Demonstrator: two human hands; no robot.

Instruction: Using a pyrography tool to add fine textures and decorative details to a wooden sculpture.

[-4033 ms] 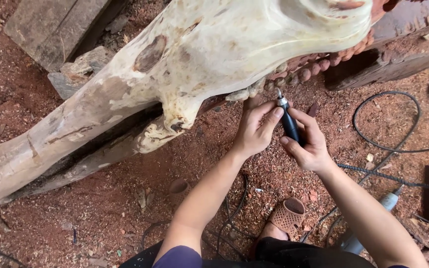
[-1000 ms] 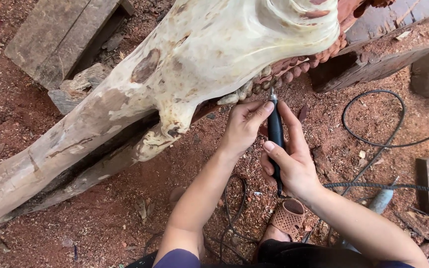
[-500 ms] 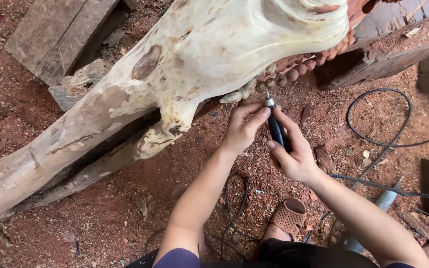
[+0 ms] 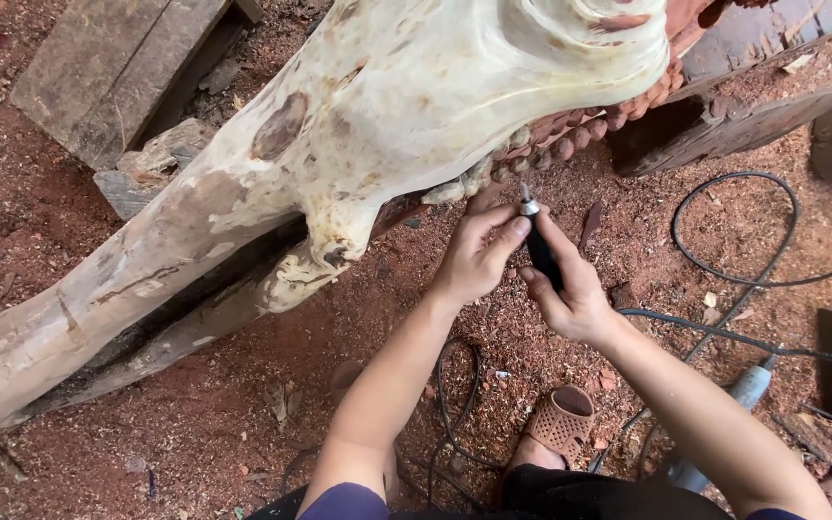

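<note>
1. Nearest the camera, a foot in a brown perforated clog (image 4: pixel 562 416) is resting on the sawdust-strewn ground (image 4: pixel 195 424), between the person's two forearms.
2. Black cables (image 4: pixel 455 404) are looping over the ground beside the clog, and a grey power tool (image 4: pixel 724 414) is lying just right of the right forearm, with another black cable (image 4: pixel 734 231) curling in a ring farther right.
3. The right hand (image 4: pixel 570 289) is gripping a slim black rotary tool (image 4: pixel 538 246), with fingers wrapped tightly round its body and the thumb lying along it.
4. The left hand (image 4: pixel 479 252) is sitting just left of the tool, its fingers curled together and its thumb pressing against the tool near the silver collar, steadying it.
5. The tool is pointing up and slightly left, with its tip reaching the underside of the log (image 4: pixel 387 116); whether the bit is touching the wood I cannot tell.
6. The log, pale and partly carved, is stretching from lower left to upper right, raised above the ground.
7. A row of carved beads (image 4: pixel 570 144), pale turning reddish toward the right, is running along the log's lower edge just above the tool tip.
8. Farther off, a grey plank (image 4: pixel 108 67) is lying at upper left, and dark timber (image 4: pixel 724 106) is lying at upper right behind the log.
</note>
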